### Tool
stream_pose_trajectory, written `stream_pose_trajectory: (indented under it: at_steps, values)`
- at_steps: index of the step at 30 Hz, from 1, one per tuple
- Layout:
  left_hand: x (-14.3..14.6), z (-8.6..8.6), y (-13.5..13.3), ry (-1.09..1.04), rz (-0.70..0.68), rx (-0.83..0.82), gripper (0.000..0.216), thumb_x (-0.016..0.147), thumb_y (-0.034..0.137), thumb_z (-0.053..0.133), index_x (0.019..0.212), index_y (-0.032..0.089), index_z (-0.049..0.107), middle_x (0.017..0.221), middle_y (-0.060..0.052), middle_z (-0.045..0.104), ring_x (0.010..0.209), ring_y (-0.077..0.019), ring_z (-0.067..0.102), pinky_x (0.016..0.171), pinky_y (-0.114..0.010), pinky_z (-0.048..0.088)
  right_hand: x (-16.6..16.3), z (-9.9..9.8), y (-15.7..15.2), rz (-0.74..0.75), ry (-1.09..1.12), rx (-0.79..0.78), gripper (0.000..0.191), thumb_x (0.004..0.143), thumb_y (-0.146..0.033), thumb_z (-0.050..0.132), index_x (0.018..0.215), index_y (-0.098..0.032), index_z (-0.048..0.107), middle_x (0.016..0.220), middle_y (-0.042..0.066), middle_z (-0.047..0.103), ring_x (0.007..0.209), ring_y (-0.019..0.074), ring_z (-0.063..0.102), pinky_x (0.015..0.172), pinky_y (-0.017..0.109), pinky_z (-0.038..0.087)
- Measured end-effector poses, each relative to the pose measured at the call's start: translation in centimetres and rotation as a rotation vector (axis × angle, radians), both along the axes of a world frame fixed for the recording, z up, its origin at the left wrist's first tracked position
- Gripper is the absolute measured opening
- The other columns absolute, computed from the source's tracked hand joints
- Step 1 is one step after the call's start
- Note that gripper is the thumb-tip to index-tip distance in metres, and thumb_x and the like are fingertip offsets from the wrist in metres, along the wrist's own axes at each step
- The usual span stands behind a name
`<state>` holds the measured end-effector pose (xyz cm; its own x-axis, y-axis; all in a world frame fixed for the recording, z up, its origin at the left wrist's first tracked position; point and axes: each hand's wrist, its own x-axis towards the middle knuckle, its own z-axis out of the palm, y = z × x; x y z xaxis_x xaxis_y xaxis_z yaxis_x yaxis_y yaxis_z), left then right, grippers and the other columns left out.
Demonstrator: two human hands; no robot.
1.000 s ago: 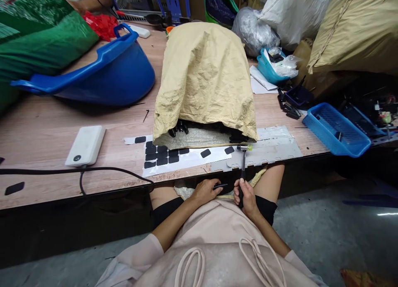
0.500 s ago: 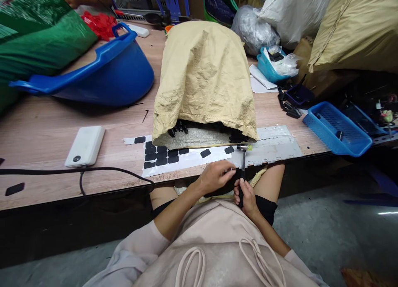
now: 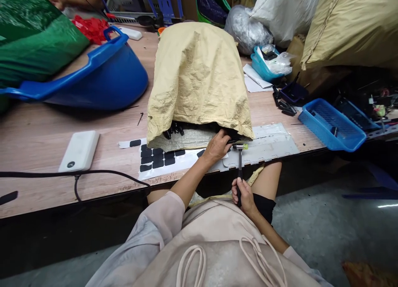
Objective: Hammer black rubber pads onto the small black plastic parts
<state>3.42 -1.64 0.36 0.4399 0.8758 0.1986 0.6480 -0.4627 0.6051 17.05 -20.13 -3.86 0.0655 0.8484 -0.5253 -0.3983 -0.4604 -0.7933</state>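
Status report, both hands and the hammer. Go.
Left hand at the mouth of the tan sack, fingers at the black parts. Right hand grips small hammer, head resting on grey mat. Nothing blocking.

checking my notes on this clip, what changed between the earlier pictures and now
The left hand moved from the lap, forward across the table edge, to the open mouth of the tan sack. Whether it grips anything there is hidden. The right hand kept hold of the small hammer, head resting on the grey mat.

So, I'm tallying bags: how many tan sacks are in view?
2: one tan sack mid-table, left hand at its mouth; a second sack far right, beyond the blue basket. Others may be hidden.
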Motion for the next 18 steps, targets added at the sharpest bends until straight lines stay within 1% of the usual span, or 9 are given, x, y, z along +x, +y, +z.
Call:
stream_pose_trajectory:
  at_steps: [3,6,8,10,13,18]
  values:
    - [-0.3,0.1,0.2,-0.028,0.036,-0.079,0.017,0.087,0.021,0.073,0.104,0.019,0.070,0.114,-0.009,0.057,0.097,-0.0239,0.064,0.088,-0.038,0.055,0.0,0.1,0.0,-0.001,-0.002,0.003,0.060,0.072,-0.077,0.074,0.081,-0.021,0.055,0.053,-0.010,0.046,0.034,0.0049,0.035,0.032,0.018,0.029]
    - [-0.8,0.4,0.4,-0.041,0.074,-0.164,0.017,0.083,0.020,0.076,0.100,0.018,0.071,0.103,-0.007,0.060,0.091,-0.0225,0.063,0.085,-0.036,0.054,0.0,0.0,0.0,-0.001,-0.001,0.003,0.060,0.072,-0.077,0.074,0.081,-0.021,0.055,0.053,-0.010,0.046,0.035,0.0048,0.035,0.032,0.018,0.028]
    - [-1.4,0.6,0.2,-0.037,0.093,-0.186,0.015,0.083,0.019,0.075,0.097,0.018,0.071,0.095,-0.005,0.062,0.088,-0.0220,0.063,0.082,-0.036,0.053,-0.1,0.0,0.0,-0.004,-0.001,0.005,0.059,0.072,-0.077,0.074,0.081,-0.021,0.055,0.053,-0.010,0.046,0.035,0.0048,0.035,0.032,0.018,0.028]
    - [-2.3,0.9,-0.2,-0.044,0.102,-0.164,0.012,0.084,0.020,0.075,0.095,0.019,0.071,0.090,-0.003,0.063,0.088,-0.0219,0.062,0.081,-0.035,0.051,-0.1,-0.2,0.0,-0.008,-0.003,0.011,0.059,0.073,-0.076,0.073,0.081,-0.021,0.055,0.053,-0.010,0.046,0.035,0.0050,0.035,0.032,0.018,0.029]
    - [-4.0,0.9,-1.2,-0.083,0.107,-0.088,0.011,0.085,0.023,0.075,0.095,0.021,0.071,0.087,-0.002,0.065,0.088,-0.0215,0.060,0.082,-0.035,0.049,0.0,-0.4,-0.1,-0.005,-0.012,0.018,0.058,0.074,-0.076,0.073,0.081,-0.021,0.056,0.053,-0.009,0.046,0.035,0.0052,0.036,0.032,0.018,0.029]
    - [-6.1,-0.3,-2.8,-0.065,0.091,-0.041,0.014,0.085,0.026,0.076,0.098,0.023,0.074,0.089,-0.003,0.068,0.090,-0.0227,0.057,0.087,-0.037,0.045,0.2,-0.7,-0.1,0.017,-0.067,0.055,0.057,0.078,-0.076,0.069,0.082,-0.021,0.056,0.056,-0.009,0.045,0.036,0.0053,0.036,0.033,0.019,0.029]
